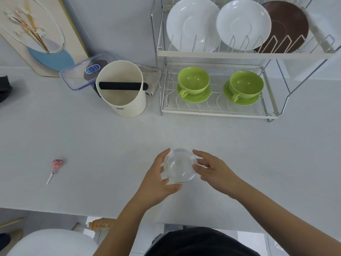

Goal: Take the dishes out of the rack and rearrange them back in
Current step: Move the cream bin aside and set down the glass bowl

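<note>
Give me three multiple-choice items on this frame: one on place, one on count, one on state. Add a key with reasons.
1. Where are the green cups?
A. Upper tier of the rack
B. Lower tier of the rack, on saucers
C. On the counter by the lollipop

2. How many plates stand in the upper tier?
A. Two
B. Three
C. Five

3. What is the state of the clear glass bowl?
A. Between both hands above the counter
B. Stacked in the rack
C. Inside the cream canister

Key: B, the green cups sit on saucers in the lower tier of the rack. B, two white plates and a brown plate. A, left hand and right hand flank the glass bowl.
</note>
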